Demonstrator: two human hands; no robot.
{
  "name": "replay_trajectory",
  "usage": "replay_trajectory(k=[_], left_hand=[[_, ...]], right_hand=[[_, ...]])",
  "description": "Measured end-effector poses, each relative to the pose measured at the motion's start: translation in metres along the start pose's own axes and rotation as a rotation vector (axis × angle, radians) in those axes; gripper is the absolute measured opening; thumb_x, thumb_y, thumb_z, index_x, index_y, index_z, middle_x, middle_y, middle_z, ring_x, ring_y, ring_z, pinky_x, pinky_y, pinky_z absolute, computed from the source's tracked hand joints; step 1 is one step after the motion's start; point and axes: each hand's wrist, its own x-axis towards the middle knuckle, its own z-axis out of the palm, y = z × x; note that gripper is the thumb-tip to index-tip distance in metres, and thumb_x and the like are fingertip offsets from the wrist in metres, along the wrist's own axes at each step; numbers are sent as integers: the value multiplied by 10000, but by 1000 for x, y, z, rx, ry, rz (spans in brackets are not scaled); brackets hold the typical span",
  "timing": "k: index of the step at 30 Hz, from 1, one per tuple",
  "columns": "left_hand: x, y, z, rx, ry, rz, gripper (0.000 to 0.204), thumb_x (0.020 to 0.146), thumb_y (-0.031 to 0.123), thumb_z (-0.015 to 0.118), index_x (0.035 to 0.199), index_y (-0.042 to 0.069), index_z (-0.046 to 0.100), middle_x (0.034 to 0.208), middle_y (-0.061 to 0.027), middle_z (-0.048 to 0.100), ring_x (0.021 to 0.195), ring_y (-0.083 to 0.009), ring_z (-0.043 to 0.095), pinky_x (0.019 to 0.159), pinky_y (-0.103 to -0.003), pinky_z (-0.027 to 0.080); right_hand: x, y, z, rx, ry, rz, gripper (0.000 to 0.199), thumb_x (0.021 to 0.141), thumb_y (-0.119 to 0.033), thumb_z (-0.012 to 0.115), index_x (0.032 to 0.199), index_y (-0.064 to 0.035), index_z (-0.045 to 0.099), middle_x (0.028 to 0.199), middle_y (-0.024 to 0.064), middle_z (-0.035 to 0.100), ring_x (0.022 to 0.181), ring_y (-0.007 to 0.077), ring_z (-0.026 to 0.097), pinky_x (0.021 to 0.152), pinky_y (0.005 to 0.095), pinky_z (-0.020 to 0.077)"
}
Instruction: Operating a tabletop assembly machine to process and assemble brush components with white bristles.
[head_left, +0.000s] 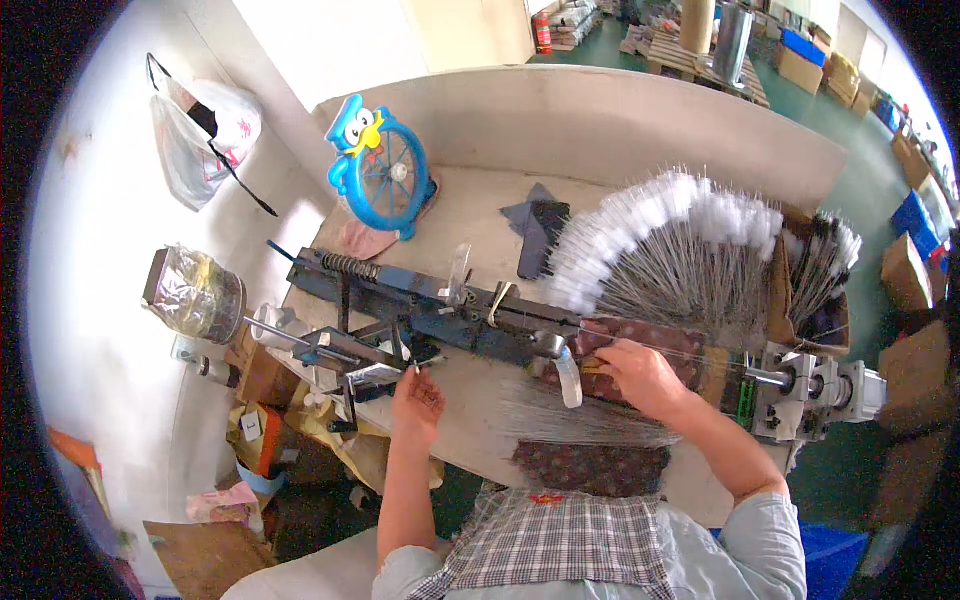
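You're likely setting wires (600, 416) at the machine (440, 320); align carefully next. Left hand (417, 402), right hand (642, 376): can't tell either grip.

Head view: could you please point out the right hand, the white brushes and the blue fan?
Right hand (646, 378), head view: back of the hand.
White brushes (668, 262), head view: wire stems.
Blue fan (399, 172), head view: central hub.

Bright white wall (110, 230) at left, green floor (820, 140) stretching behind at right
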Motion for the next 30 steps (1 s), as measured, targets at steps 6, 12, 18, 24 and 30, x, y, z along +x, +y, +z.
replay_trajectory(k=[6, 12, 18, 24, 30], left_hand=[[4, -4, -3, -34, 69, 24, 159, 807, 249, 648, 849, 100, 611, 716, 7, 554, 667, -126, 517, 616, -276, 435], [-8, -27, 14, 9, 21, 153, 97, 806, 171, 617, 795, 79, 590, 659, 2, 534, 632, -119, 511, 601, -268, 427], [-91, -108, 150, 359, -379, 63, 123, 835, 156, 613, 845, 35, 600, 742, -35, 603, 619, -104, 533, 589, -252, 432], [-79, -147, 187, 348, -525, 102, 149, 883, 146, 578, 939, 11, 609, 810, -53, 629, 637, -67, 528, 602, -204, 444], [-69, -161, 191, 408, -582, 165, 137, 880, 139, 584, 942, 18, 598, 829, -72, 631, 623, -111, 550, 564, -240, 454]], right_hand=[[-8, 4, -1, -18, -17, -42, 224, 770, -49, 594, 991, -21, 605, 875, 136, 588, 827, 305, 585, 716, 378, 488], [-21, -20, -42, 52, 2, -19, 227, 759, -108, 616, 975, -34, 616, 876, 125, 609, 820, 304, 590, 722, 375, 494], [-15, -1, -71, 35, 254, 28, 176, 745, -133, 648, 892, -37, 660, 775, 116, 638, 749, 300, 604, 681, 372, 489], [-28, 12, -80, 155, 290, 130, 201, 737, -164, 670, 893, -38, 668, 784, 126, 647, 732, 284, 621, 679, 348, 489], [-37, 6, -95, 398, 161, 255, 174, 732, -171, 671, 863, -56, 671, 773, 107, 644, 725, 285, 605, 677, 355, 483]])
